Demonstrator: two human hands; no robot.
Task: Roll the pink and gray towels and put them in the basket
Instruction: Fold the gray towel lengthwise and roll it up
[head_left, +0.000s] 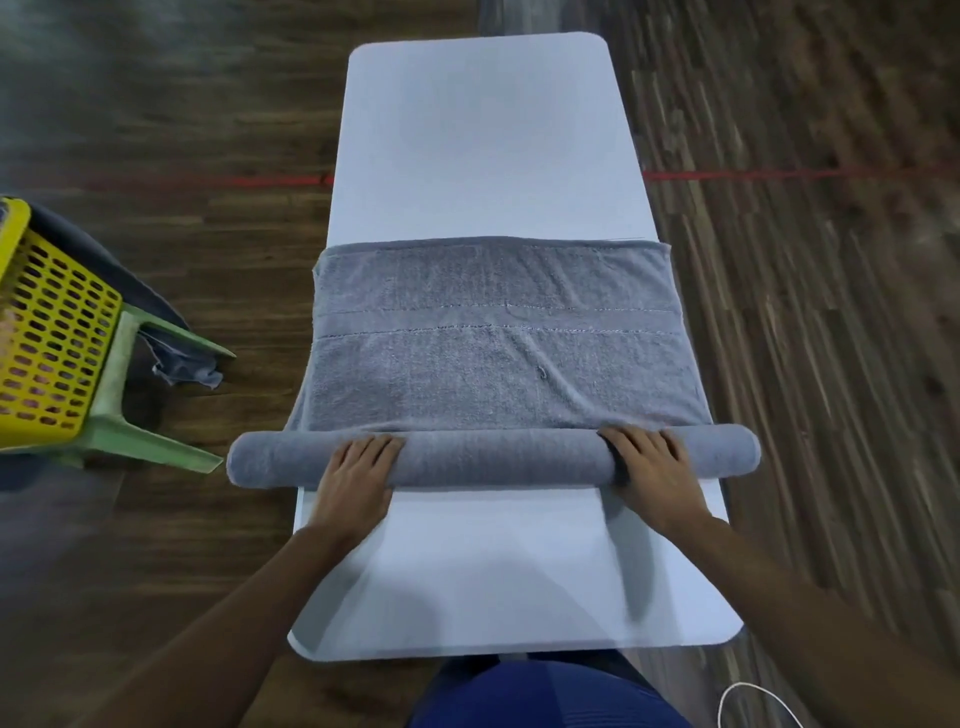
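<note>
A gray towel (493, 332) lies across the white table (483, 156). Its near part is wound into a long roll (493, 460) that sticks out past both table sides. My left hand (358, 478) rests flat on the roll left of centre, fingers straight over its top. My right hand (649, 467) presses on the roll toward its right end in the same way. The flat part of the towel stretches away from the roll, its far edge near the table's middle. The yellow perforated basket (47, 332) stands at the far left. No pink towel is plainly in view.
The basket sits on a green plastic stool (140, 395), with a dark gray cloth (182, 364) hanging behind and beside it. Dark wooden floor surrounds the table, crossed by a red line (779, 174). A white cable (753, 701) lies at the bottom right.
</note>
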